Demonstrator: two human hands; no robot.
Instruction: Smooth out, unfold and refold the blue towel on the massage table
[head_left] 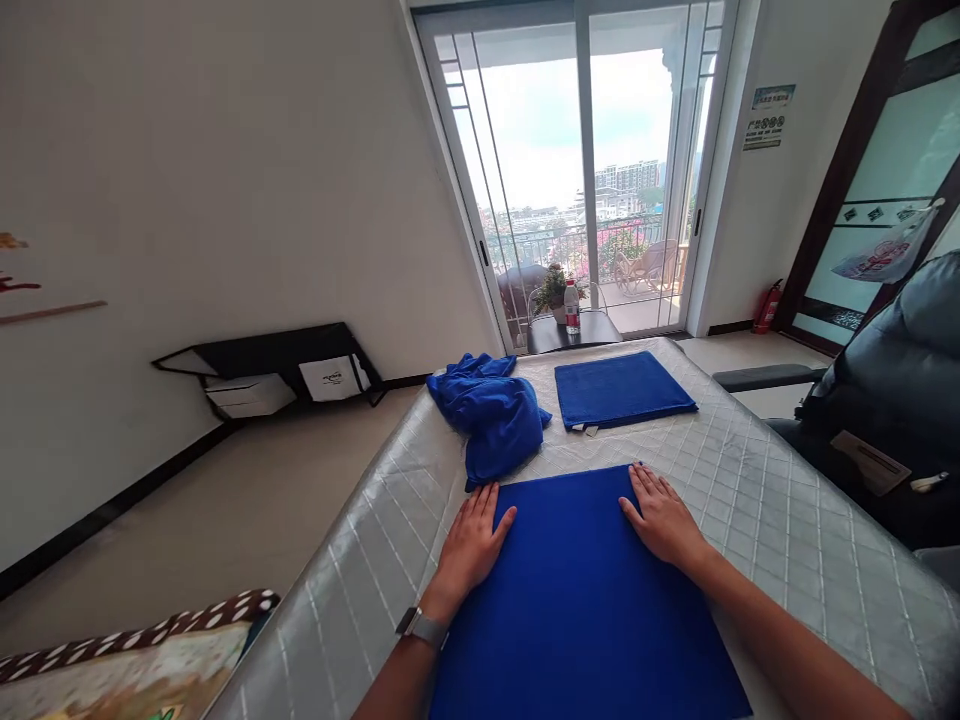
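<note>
A blue cloth [577, 590] lies spread flat and smooth in front of me on a silvery quilted mattress [765, 490]. My left hand [472, 540] rests flat on its far left corner, fingers stretched out, with a watch on the wrist. On the far right corner lies my right hand [660, 510], palm down, fingers extended and thumb apart. Just beyond my left fingertips is a crumpled heap of blue cloth [495, 415]. Farther back to the right sits a neatly folded stack of blue cloth [624, 390] with small white tags at its near edge.
Past the mattress stands a small table [540, 335] with a plant and a water bottle [572, 307], before a sliding glass door. A black armchair [900, 370] is on the right. A black shelf [255, 365] holding white boxes leans near the left wall. Patterned bedding [150, 660] shows at lower left.
</note>
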